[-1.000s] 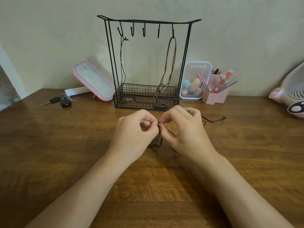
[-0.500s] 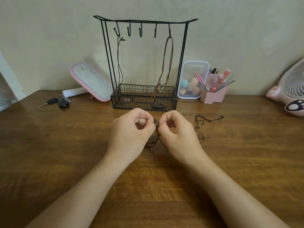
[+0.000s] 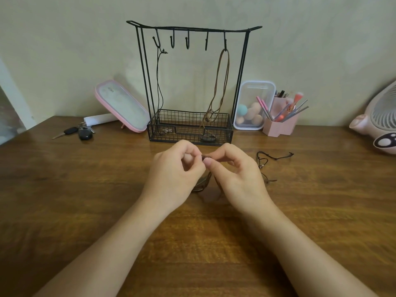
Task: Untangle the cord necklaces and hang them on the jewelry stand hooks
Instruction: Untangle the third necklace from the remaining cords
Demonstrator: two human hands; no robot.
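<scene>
Two hands meet just in front of the stand [image 3: 192, 28], over the table [image 3: 64, 189]. Our left hand [image 3: 175, 174] and right hand [image 3: 237, 174] each curl in, thumb and forefinger pinching one small stretch of brown cord [image 3: 204, 157] between them, fingertips nearly touching. The other fingers are folded loosely toward the palms. More of that cord hangs down between the wrists to the table, but our hands cover most of it, so we cannot tell how it is tangled or where its ends lie. A loose black cord [image 3: 274, 157] lies on the table to the right of the stand's front, close beside our right hand and partly hidden behind it. On the stand, five hooks [image 3: 187, 42] line the top bar: a black necklace [image 3: 159, 82] hangs from the leftmost and a brown necklace [image 3: 217, 82] from the rightmost, both reaching down into the wire basket at the base. Left of the stand a pink case [image 3: 122, 106] leans against the wall, with keys [image 3: 79, 131] further left. Right of the stand sit a clear box [image 3: 254, 106] of sponges, a pink cup [image 3: 280, 123] of brushes beside it, and a fan [image 3: 379, 121] far right.
</scene>
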